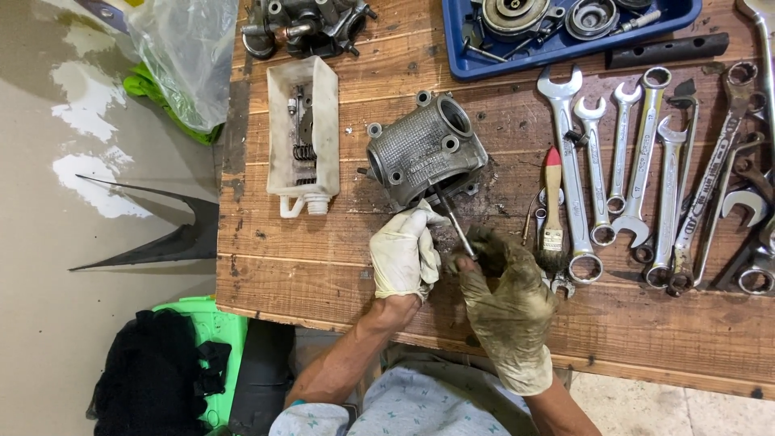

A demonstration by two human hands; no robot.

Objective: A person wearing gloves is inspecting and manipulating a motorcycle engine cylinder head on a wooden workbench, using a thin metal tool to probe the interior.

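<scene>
A grey metal engine cylinder head (424,149) lies on the wooden workbench (323,274). My left hand (404,254), in a whitish glove, rests its fingertips against the near lower edge of the cylinder head. In a very dirty glove, my right hand (504,299) grips a thin metal tool (454,222), perhaps a screwdriver. The tool's tip points up into the underside of the cylinder head. Dark grime covers the wood around the tip.
A cut-open white plastic container (303,137) with small parts lies left of the head. Several wrenches (638,169) and a red-handled brush (552,210) lie to the right. A blue tray (565,32) with parts sits at the back. Another engine part (303,24) lies at the top.
</scene>
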